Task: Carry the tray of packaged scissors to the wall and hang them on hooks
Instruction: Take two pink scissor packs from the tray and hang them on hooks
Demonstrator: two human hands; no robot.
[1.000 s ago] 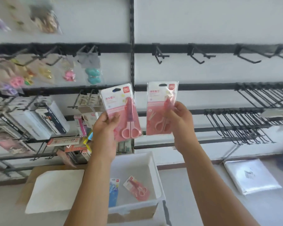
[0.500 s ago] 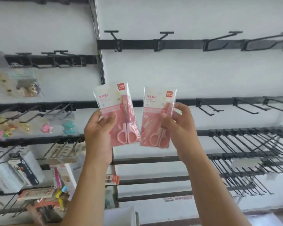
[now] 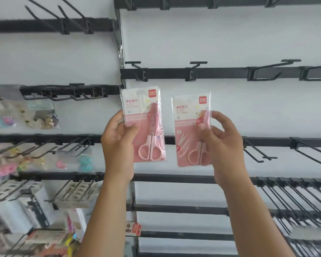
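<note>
With your left hand [image 3: 119, 143] and right hand [image 3: 224, 145] each grasping 1 scissors pack [image 3: 144, 125], raise each pack's top hole level with an empty hook [image 3: 137, 66] and slide it on.

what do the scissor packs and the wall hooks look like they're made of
Left scissor pack and right scissor pack: seemingly a printed pink-and-white card in a clear glossy plastic sleeve, judging by glare streaks and a transparent edge. The scissor handles look like smooth pink plastic. Wall hooks: probably metal with a matte black coating, being thin, rigid and without shine.
</note>
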